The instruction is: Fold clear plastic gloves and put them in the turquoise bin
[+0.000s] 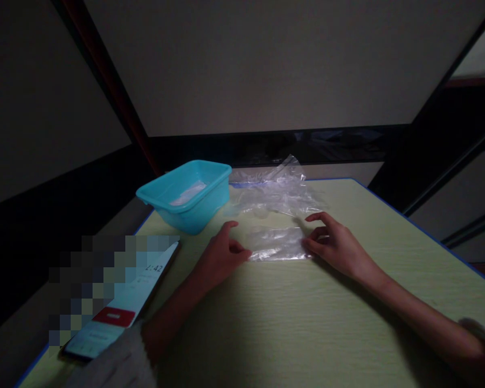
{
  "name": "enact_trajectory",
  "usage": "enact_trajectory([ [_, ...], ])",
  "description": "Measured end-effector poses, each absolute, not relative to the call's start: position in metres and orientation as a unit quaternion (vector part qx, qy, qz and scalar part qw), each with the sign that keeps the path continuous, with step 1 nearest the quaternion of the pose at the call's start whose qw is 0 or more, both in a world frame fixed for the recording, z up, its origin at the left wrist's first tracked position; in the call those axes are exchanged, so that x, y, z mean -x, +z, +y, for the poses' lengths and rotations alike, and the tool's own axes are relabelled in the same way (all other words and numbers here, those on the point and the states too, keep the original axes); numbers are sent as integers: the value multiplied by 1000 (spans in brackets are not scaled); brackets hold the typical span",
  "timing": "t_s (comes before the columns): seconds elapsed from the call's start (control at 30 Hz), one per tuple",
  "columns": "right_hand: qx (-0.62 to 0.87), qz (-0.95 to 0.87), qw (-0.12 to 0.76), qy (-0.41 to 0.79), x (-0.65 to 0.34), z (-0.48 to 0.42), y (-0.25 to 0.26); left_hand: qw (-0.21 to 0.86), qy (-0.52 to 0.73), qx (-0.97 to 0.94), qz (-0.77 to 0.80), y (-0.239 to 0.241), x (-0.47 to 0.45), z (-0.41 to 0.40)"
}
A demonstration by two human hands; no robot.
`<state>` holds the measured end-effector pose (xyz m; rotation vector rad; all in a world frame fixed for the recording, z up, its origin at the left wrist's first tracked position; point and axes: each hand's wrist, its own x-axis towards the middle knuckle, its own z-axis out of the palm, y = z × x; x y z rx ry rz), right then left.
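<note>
A small clear plastic bag lies flat and stretched out on the table between my two hands. My left hand pinches its near left corner, with one finger raised off to the side. At the opposite end, my right hand has its thumb and fingers closed on the right edge, its index finger lifted. Just beyond is a larger pile of crumpled clear plastic, partly standing up.
A turquoise plastic basin with a whitish sheet inside stands at the back left. A lit tablet or phone lies by my left forearm. The pale wooden table has a blue edge, and wall panels rise behind it.
</note>
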<state>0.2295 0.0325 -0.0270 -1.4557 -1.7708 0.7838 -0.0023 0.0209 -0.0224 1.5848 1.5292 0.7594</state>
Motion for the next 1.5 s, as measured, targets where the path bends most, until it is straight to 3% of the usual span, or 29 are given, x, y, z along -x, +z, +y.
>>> enact_trajectory([
  [0.4, 555, -739, 318, 211, -232, 30, -29, 360, 323, -637, 600, -32, -2, 23],
  [0.63, 557, -707, 370, 229, -242, 41, -32, 359, 313, -636, 607, -31, -4, 23],
  [0.93, 552, -762, 276, 196, -236, 69, -36, 355, 323, -629, 611, -31, -4, 23],
  [1.5, 557, -761, 274, 189, -234, 67, -35, 363, 320, -629, 609, -28, -5, 22],
])
